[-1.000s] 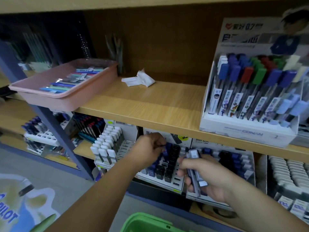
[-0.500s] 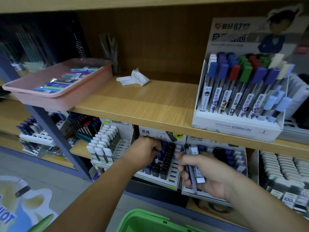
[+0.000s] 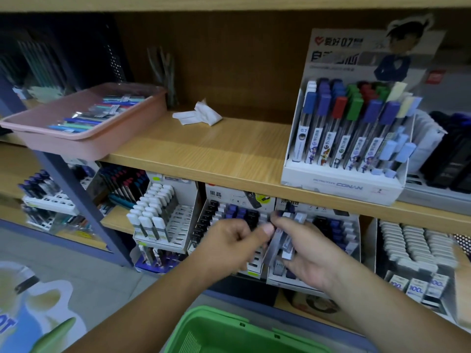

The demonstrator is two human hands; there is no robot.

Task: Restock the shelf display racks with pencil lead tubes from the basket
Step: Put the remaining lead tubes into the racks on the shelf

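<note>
My right hand point(image 3: 309, 258) is shut on a small bundle of pencil lead tubes point(image 3: 285, 242), held in front of the lower shelf. My left hand point(image 3: 226, 242) is curled beside it, thumb and fingertips pinching the top end of one tube in that bundle. Behind the hands stands a display rack point(image 3: 230, 211) with black and blue capped tubes. A second display rack point(image 3: 336, 230) stands to its right. The green basket point(image 3: 229, 332) is at the bottom edge, below my forearms; its inside is hidden.
A rack of white capped tubes point(image 3: 158, 215) stands left of the hands. On the upper shelf board point(image 3: 204, 154) are a pink tray point(image 3: 84, 147) of pens, a crumpled white paper point(image 3: 198, 115) and a white box of colour capped tubes point(image 3: 341, 186). A blue post point(image 3: 76, 200) stands at left.
My left hand has left the middle rack and moved right to the bundle in my right hand. The right hand has risen a little with the tubes.
</note>
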